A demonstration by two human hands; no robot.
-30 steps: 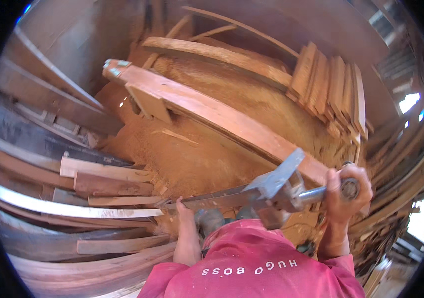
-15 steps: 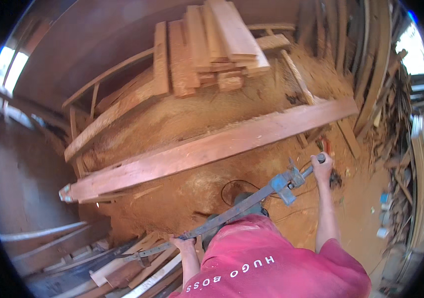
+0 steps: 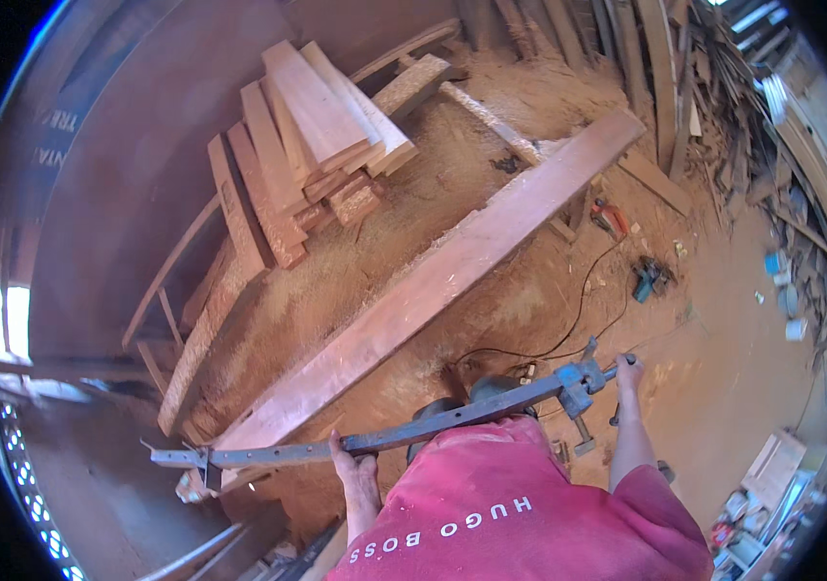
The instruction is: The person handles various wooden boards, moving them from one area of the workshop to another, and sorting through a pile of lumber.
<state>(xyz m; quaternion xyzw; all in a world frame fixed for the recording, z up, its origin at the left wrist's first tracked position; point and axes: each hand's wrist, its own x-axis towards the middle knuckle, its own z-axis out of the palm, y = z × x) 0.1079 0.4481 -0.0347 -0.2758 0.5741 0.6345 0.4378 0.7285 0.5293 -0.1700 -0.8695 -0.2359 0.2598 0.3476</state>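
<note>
Across the person's front, its left end overlapping the near left corner of the long plank [image 3: 433, 281] in view, a long metal clamp [image 3: 462, 416] is held level-ish; whether the two touch, I cannot tell. The left hand [image 3: 357, 474] has its fingers around the bar, the right hand [image 3: 629, 371] closed on the screw end. It looks heavy, stiff and hard to break, probably heaviest toward the blue head [image 3: 578, 382]. Gripping the bar beside that head seems safer, since the screw may turn.
</note>
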